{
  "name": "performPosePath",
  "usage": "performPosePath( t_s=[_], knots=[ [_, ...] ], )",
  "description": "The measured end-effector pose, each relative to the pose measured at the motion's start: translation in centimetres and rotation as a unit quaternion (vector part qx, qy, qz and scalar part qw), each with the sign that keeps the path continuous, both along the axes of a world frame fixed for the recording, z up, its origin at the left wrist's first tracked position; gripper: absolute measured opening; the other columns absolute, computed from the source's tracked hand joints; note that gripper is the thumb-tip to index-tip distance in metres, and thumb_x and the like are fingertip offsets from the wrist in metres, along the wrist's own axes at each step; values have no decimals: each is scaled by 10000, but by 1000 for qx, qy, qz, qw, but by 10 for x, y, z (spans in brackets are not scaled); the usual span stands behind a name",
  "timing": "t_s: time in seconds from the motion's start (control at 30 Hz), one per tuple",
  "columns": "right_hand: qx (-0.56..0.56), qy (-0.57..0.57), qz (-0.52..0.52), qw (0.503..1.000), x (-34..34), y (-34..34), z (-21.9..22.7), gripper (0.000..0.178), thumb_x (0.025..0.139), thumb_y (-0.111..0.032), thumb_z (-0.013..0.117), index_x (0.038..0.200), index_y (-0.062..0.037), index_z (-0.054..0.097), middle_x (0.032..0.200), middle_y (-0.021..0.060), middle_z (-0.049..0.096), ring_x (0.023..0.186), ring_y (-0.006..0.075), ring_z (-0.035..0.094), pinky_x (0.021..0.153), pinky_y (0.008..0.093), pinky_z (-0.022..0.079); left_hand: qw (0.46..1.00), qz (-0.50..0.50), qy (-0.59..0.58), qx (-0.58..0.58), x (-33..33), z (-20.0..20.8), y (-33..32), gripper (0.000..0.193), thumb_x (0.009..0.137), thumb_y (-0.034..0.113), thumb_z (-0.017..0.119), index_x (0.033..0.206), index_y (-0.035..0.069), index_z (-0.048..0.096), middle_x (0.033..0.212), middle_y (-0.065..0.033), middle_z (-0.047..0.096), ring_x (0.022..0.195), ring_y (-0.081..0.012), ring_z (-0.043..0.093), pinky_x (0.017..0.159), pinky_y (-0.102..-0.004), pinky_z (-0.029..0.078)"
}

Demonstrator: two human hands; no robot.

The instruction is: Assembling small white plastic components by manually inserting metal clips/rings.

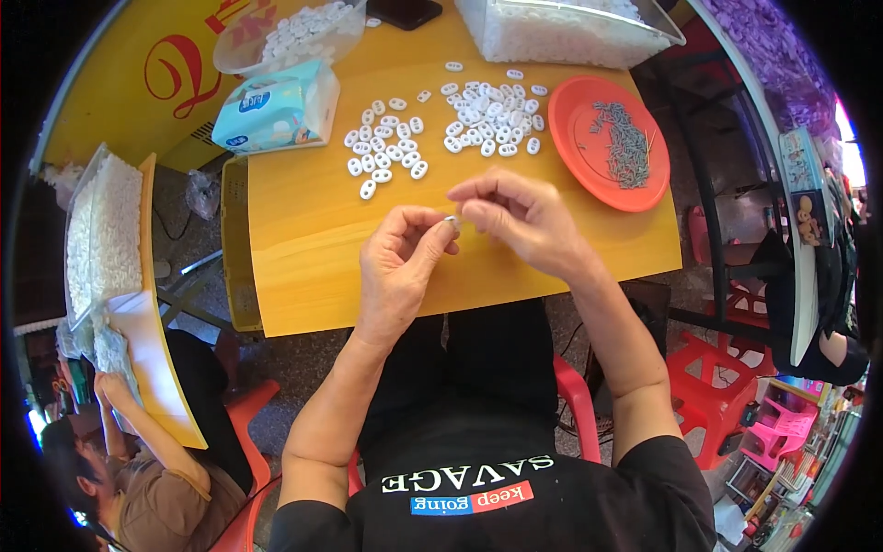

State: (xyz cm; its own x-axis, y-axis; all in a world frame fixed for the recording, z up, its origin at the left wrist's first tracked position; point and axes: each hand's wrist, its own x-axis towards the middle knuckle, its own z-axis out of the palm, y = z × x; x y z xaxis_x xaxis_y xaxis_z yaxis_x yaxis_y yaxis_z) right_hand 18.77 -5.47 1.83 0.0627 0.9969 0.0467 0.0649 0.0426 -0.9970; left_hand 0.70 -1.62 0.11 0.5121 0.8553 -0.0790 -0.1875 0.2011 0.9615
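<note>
Our left hand [397,259] pinches a small, pale piece [451,221] above the smooth yellow table [303,239], seemingly to steady it; we cannot tell whether our right hand [524,223] grips anything. 2 clusters of white oval pieces [492,112] lie handy.

Tabletop [299,262] runs free at left — white pieces [492,112] block ahead.

The desk [308,267] is topped with smooth, shiny, wood-like board. Smooth plastic is seen in the white pieces [495,112] and the red plate [578,158]. Dull metal is seen in the grey bits [628,152], matt cloth in the shirt [598,501].
</note>
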Motion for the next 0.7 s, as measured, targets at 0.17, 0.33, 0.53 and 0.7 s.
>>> performPosePath(
  t_s=[0.17,0.33,0.53,0.7],
  knots=[
    [127,-363,-121,915,21,42,-2,90,878,-90,681,947,-41,712,824,56,630,675,142,572,607,285,455,999,34,-4,7,1,-6,0,99,950,78,623,1007,0,602,908,-51,651,810,-110,615,784,-252,505],
    [156,-510,-102,840,22,65,-11,89,855,-153,686,903,-88,722,893,88,633,745,282,638,643,387,508,999,38,-21,20,0,-10,-1,94,954,76,616,1011,4,599,913,-51,646,818,-115,611,795,-257,504],
    [154,-551,-45,819,18,68,-8,113,839,-182,696,907,-93,706,921,75,619,775,296,648,670,396,526,998,44,-36,16,-3,-11,-1,102,952,77,619,1020,5,593,925,-57,644,829,-129,610,807,-265,499],
    [223,-612,6,759,11,63,-6,138,777,-103,649,905,-86,698,946,70,620,868,255,636,695,368,532,998,49,-46,7,-4,-12,1,110,949,82,625,1020,5,593,931,-63,645,835,-139,608,814,-272,496]
  ],
)
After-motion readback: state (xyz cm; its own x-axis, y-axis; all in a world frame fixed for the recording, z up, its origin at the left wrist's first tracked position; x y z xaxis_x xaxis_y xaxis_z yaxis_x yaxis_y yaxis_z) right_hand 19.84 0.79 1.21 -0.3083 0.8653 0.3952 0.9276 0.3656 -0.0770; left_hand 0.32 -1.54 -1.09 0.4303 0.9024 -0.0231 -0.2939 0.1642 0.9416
